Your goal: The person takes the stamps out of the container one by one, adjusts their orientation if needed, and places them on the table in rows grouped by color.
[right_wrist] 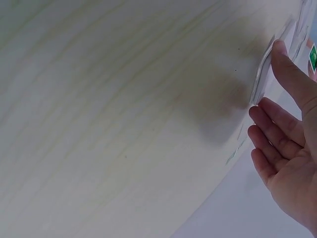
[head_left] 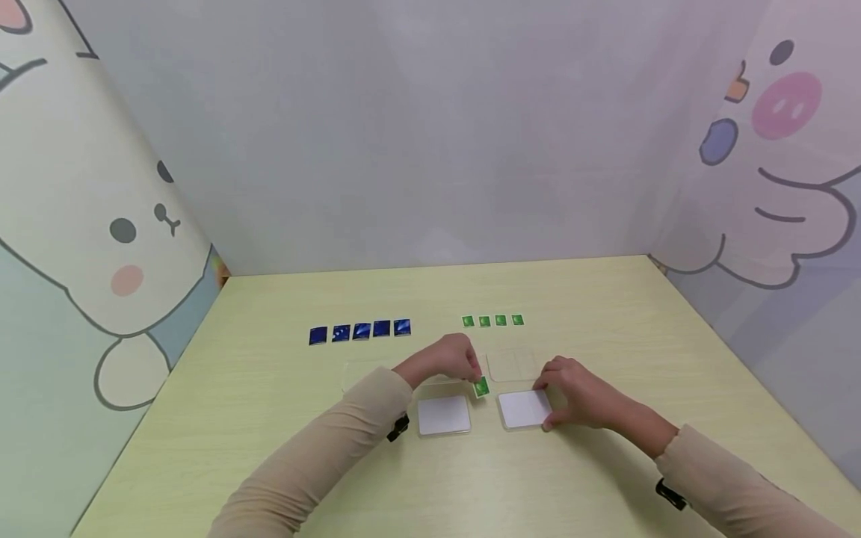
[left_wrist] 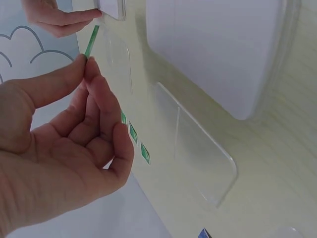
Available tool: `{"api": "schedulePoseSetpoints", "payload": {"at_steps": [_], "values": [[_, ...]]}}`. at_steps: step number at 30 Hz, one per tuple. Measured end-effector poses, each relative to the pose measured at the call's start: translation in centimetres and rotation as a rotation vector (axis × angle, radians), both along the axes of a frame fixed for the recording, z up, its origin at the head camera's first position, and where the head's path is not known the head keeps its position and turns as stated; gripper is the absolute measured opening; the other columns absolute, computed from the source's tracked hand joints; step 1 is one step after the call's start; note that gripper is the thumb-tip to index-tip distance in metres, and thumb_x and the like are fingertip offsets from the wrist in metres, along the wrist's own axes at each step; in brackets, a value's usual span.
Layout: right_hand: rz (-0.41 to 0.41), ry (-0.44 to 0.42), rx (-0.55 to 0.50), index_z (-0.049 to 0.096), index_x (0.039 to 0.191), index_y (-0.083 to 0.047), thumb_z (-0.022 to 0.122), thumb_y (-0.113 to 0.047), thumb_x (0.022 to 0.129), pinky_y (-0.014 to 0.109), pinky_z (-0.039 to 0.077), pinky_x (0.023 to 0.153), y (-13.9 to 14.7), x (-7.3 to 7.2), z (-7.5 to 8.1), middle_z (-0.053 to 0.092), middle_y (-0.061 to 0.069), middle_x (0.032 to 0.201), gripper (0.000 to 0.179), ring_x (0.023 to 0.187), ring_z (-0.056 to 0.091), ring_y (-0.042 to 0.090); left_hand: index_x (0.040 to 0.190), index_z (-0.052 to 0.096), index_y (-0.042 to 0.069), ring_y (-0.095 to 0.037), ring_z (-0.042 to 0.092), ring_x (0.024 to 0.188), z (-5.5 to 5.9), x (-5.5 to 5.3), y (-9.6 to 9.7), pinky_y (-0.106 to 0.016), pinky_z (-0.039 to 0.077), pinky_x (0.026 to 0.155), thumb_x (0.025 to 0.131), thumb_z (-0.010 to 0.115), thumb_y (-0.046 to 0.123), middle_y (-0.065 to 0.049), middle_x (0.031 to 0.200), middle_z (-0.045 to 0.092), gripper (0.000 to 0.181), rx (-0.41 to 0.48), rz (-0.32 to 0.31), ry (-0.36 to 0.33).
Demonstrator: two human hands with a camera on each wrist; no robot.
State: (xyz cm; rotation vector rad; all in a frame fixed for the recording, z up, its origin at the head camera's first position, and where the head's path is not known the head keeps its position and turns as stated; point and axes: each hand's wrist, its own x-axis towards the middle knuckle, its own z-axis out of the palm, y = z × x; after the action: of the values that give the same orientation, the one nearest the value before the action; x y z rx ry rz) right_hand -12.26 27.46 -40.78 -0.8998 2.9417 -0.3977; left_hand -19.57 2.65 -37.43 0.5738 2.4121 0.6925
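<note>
My left hand (head_left: 454, 359) pinches a small green card (head_left: 480, 386) between thumb and forefinger. In the left wrist view the card (left_wrist: 91, 42) is seen nearly edge-on, above the table. My right hand (head_left: 577, 392) grips the right end of a clear case with a white top face (head_left: 523, 409), thumb at the near corner and fingers at the far corner. The right wrist view shows the thumb (right_wrist: 285, 62) against the rim of that case. A second white-faced clear case (head_left: 444, 415) lies to its left, below the left hand.
Two transparent, lid-like pieces lie behind the cases; the right one (head_left: 511, 365) shows plainly, the left one (head_left: 359, 373) is partly behind the left arm. Farther back are a row of several dark blue cards (head_left: 361, 331) and a row of several small green cards (head_left: 501, 320).
</note>
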Motion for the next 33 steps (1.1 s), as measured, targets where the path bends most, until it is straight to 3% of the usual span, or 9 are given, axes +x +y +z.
{"api": "schedulePoseSetpoints", "payload": {"at_steps": [22,33], "values": [[0.014,-0.015,-0.016,0.073,0.098,-0.008,0.092,-0.035,0.062,0.036,0.052,0.082,0.1,-0.1,0.0,0.069,-0.002,0.096,0.049,0.091,0.057,0.013,0.085,0.075,0.007,-0.010,0.053,0.070,0.6,-0.8,-1.1,-0.019,0.041,0.062,0.086,0.074,0.015,-0.001,0.078,0.067,0.008,-0.014,0.011,-0.016],[0.012,-0.023,-0.015,0.073,0.097,-0.009,0.092,-0.035,0.062,0.034,0.051,0.082,0.1,-0.1,0.2,0.069,-0.003,0.096,0.048,0.091,0.056,0.013,0.085,0.076,0.007,-0.010,0.056,0.071,1.5,-1.2,-1.8,-0.019,0.044,0.063,0.086,0.074,0.014,-0.003,0.082,0.071,0.007,-0.044,0.009,0.003]]}}
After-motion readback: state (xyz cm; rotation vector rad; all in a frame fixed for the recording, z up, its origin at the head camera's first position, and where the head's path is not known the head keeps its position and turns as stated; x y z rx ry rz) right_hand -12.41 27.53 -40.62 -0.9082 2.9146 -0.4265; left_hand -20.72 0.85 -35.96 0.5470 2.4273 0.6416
